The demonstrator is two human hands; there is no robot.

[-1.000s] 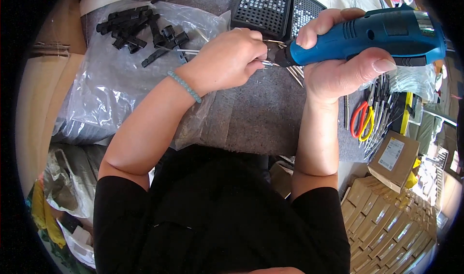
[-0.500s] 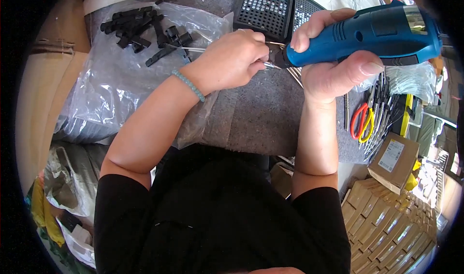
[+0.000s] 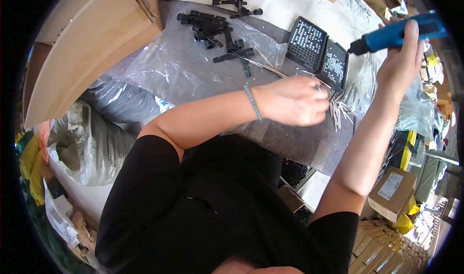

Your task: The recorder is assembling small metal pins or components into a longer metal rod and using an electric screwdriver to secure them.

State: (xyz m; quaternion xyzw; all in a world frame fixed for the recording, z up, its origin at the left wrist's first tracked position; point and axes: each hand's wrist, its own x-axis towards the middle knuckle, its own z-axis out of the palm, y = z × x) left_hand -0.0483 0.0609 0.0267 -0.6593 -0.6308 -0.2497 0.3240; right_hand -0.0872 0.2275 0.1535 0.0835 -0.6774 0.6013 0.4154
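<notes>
My right hand grips a blue cordless screwdriver, held up at the right with its black nose pointing left. My left hand, wearing a beaded bracelet, is over the table with its fingers curled. What those fingers hold, if anything, is hidden and blurred. Right beside them lies a loose bunch of thin metal rods. Just beyond stands an open black case with small silvery pieces set in its rows of holes. A slender metal rod lies near the black plastic parts.
A clear plastic bag is spread under the black parts. A large cardboard box rises at the left. Clear plastic wrap sits at the right edge of the grey tabletop, with a small carton below it.
The screwdriver, in my right hand, has moved away to the right from my left hand. My left hand has come down to the bunch of rods. The whole view has shifted.
</notes>
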